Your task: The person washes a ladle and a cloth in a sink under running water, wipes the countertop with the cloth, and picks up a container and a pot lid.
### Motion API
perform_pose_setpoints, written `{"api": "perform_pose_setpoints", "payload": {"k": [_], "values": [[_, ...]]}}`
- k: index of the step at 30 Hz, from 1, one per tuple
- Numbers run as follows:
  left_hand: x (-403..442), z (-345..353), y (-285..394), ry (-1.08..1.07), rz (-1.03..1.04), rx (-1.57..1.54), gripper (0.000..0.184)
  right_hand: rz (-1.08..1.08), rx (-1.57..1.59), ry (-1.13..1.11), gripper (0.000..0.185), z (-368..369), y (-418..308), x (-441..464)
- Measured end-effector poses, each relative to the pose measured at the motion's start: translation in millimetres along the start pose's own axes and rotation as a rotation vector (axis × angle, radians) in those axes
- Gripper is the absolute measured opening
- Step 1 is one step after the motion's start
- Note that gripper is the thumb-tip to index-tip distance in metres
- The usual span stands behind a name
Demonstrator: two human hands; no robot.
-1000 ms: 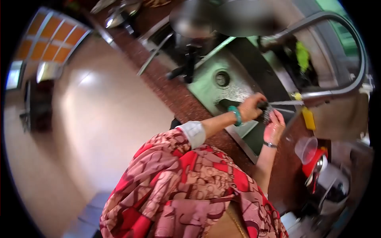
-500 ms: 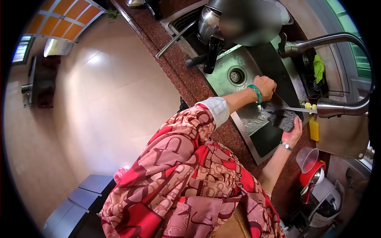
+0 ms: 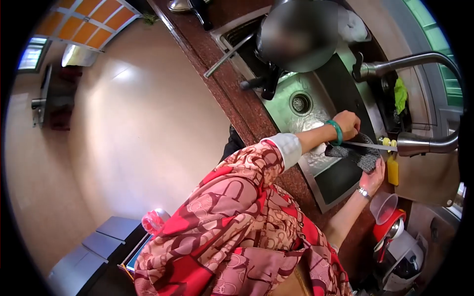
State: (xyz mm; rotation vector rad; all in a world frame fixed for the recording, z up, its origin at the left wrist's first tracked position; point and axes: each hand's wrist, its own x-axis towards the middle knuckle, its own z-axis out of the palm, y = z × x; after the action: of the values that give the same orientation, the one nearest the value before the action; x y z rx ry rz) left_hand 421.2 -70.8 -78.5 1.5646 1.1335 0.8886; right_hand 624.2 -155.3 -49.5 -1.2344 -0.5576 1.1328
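Note:
A dark grey speckled cloth [image 3: 368, 159] hangs between my two hands over the sink [image 3: 328, 185]. My left hand [image 3: 347, 125], with a green bangle at the wrist, is closed at the cloth's upper end; its fingertips are partly hidden. Lower down, my right hand [image 3: 374, 177], wearing a watch, grips the other end with the palm partly under it. A stream of water from the faucet [image 3: 422, 144] runs across the cloth and splashes into the basin. The drain [image 3: 300, 102] lies beyond my left forearm.
A pot with a black handle [image 3: 269, 81] stands over the sink's far side, largely blurred. A metal rod [image 3: 229, 55] crosses the counter edge [image 3: 217, 93]. Near my right wrist are a clear plastic cup [image 3: 383, 207] and a red bowl [image 3: 387, 228]. A green leaf [image 3: 400, 96] lies behind the faucet.
My left hand has come closer to the cloth and now meets its upper end. The cloth is more spread out between my hands. The whole view has shifted slightly.

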Motion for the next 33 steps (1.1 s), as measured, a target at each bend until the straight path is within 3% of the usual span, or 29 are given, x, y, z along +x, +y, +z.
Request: {"api": "perform_pose_setpoints", "payload": {"k": [4, 8, 10, 11, 17, 20, 26, 33], "values": [[13, 7, -33, -0.028, 0.211, 0.156, 0.011, 0.056, 0.009, -0.049, 0.030, 0, 15, 3], [9, -20, -22, -0.015, 0.118, 0.146, 0.013, 0.058, -0.034, -0.131, 0.031, 2, 26, 6], [3, -35, 0, 0.145, -0.038, 0.073, 0.010, 0.059, -0.026, -0.142, 0.032, 0, 27, 7], [5, -41, 5, 0.097, -0.112, 0.061, 0.012, 0.069, -0.037, -0.163, 0.032, -4, 27, 8], [14, -45, 6, 0.096, -0.082, 0.135, 0.012, 0.090, -0.058, -0.107, 0.030, -11, 28, 12], [18, -58, -1, -0.021, -0.037, 0.254, 0.019, 0.121, 0.025, -0.081, 0.030, 6, 21, 5], [26, -48, -34, -0.153, -0.152, 0.160, 0.017, 0.058, -0.074, 0.084, 0.020, 3, 25, 3], [35, -53, -62, -0.059, -0.178, 0.116, 0.022, 0.132, 0.115, -0.031, 0.015, 20, 27, 1]]}}
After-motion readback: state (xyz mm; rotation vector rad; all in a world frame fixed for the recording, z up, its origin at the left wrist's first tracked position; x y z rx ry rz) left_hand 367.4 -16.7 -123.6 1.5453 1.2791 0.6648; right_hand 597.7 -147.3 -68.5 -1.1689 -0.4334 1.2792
